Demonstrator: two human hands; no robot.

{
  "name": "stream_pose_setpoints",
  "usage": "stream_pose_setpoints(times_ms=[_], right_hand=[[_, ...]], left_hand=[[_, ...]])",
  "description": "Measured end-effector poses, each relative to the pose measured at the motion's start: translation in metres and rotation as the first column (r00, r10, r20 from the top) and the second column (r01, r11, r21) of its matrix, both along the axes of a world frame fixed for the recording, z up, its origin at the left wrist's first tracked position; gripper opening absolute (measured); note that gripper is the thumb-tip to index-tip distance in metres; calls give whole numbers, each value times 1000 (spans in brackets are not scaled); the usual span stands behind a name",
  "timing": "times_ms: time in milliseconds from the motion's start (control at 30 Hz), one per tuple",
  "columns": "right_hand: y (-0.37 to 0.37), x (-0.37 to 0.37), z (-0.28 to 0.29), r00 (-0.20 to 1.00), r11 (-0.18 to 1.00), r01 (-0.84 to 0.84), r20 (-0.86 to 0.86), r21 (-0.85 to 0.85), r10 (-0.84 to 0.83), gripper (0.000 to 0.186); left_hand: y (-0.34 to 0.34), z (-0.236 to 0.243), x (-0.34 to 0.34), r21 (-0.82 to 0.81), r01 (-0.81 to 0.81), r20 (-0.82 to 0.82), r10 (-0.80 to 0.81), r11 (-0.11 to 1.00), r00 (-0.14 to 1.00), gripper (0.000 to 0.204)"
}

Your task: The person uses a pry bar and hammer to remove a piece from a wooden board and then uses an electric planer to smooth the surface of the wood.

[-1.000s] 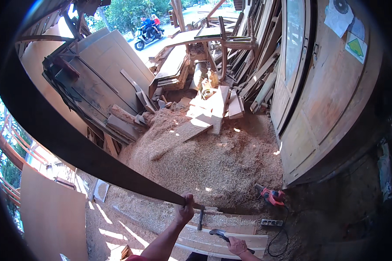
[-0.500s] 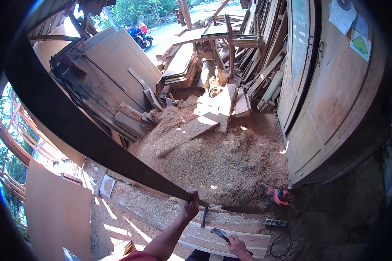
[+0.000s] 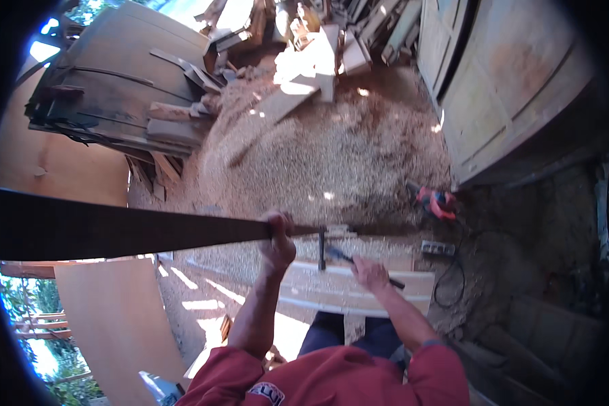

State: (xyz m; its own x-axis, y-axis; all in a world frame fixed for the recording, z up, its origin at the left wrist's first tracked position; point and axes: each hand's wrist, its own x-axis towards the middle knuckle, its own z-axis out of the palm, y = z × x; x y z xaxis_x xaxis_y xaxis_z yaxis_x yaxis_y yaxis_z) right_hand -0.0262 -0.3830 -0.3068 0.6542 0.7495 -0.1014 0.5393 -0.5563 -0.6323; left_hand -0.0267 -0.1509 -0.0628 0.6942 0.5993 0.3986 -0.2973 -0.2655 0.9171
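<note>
My left hand [image 3: 277,242] is closed around a long dark bar [image 3: 135,227], which runs from the left rim of the view and narrows toward the middle. A short dark rod [image 3: 322,249] stands crosswise at its far end, over a pale board [image 3: 358,291] in front of my legs. My right hand [image 3: 370,273] grips a dark-handled, hammer-like tool [image 3: 396,283]. Its blurred head points left, close to the crosswise rod; whether they touch I cannot tell.
Beyond the board spreads a heap of wood shavings [image 3: 304,169] with a plank [image 3: 274,125] on it. A red power tool [image 3: 437,203] and a power strip [image 3: 438,247] lie at right, near a wooden cabinet [image 3: 514,88]. Plywood sheets [image 3: 118,314] stand at left.
My view has tipped downward, bringing my red shirt and legs in. The long bar has swung from a steep slant to nearly level. The right hand's tool is closer to the crosswise rod.
</note>
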Motion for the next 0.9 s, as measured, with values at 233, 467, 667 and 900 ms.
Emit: stream_pose_setpoints(times_ms=[233, 467, 667, 900], right_hand=[[41, 25, -18, 966, 942, -241, 156, 234, 208, 19], [72, 4, -50, 949, 915, -310, -149, -258, 279, 37], [60, 10, -35, 943, 943, -333, 17, 17, 332, 30], [82, 26, -25, 919, 907, -394, -68, -150, 388, 26]], left_hand=[[12, -12, -1, -80, 1, 24, 1, 997, 1000, 49], [7, -18, -23, -3, 4, 69, -4, 1000, 998, 55], [7, -10, -22, 58, -2, -10, 3, 998, 1000, 48], [17, -14, -16, 43, -51, 1, 51, 998, 999, 48]])
